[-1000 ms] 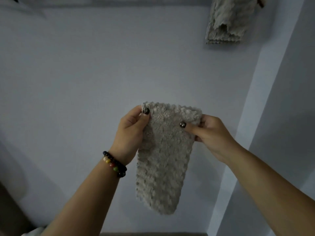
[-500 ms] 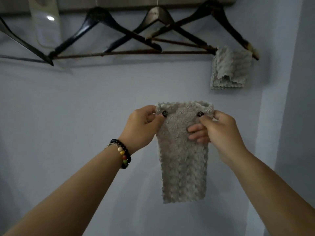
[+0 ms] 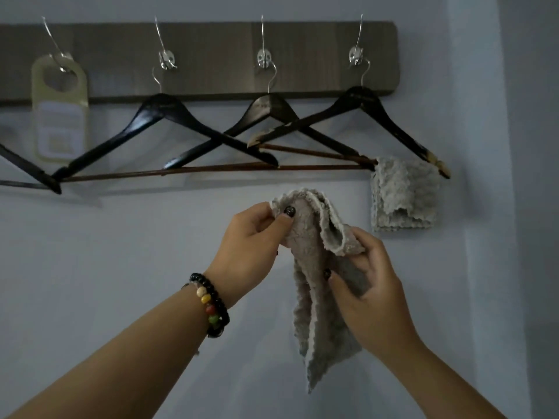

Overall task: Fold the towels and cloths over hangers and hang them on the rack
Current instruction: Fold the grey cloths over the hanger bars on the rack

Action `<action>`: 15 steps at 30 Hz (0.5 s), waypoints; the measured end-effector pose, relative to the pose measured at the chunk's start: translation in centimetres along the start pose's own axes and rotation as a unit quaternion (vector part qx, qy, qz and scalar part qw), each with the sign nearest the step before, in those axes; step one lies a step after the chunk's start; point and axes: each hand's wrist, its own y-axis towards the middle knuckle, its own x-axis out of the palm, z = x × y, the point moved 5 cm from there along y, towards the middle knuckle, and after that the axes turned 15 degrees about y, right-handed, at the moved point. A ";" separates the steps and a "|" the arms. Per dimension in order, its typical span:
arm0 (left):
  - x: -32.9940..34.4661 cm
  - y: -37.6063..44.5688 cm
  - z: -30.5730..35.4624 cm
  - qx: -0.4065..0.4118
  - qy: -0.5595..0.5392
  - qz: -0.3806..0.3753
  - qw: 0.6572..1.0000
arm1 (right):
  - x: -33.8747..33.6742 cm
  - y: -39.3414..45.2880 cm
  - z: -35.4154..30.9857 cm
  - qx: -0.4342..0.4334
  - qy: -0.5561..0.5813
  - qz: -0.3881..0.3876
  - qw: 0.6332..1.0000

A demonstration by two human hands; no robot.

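hands (image 3: 308, 258) gripping grey cloth (image 3: 320, 313); another on hanger (image 3: 367, 116)

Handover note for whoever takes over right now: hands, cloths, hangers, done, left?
Left hand: pinches the top edge of the grey fluffy cloth.
Right hand: grips the same cloth lower down, which hangs bunched below the wooden wall rack.
Done: one folded grey cloth draped over the bar of the rightmost black hanger.
Left: drape the held cloth over a free black hanger.
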 end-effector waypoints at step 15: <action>2.1 12.7 0.7 0.102 0.196 0.150 0.964 | -4.9 13.0 3.6 -0.112 -0.061 -0.051 0.991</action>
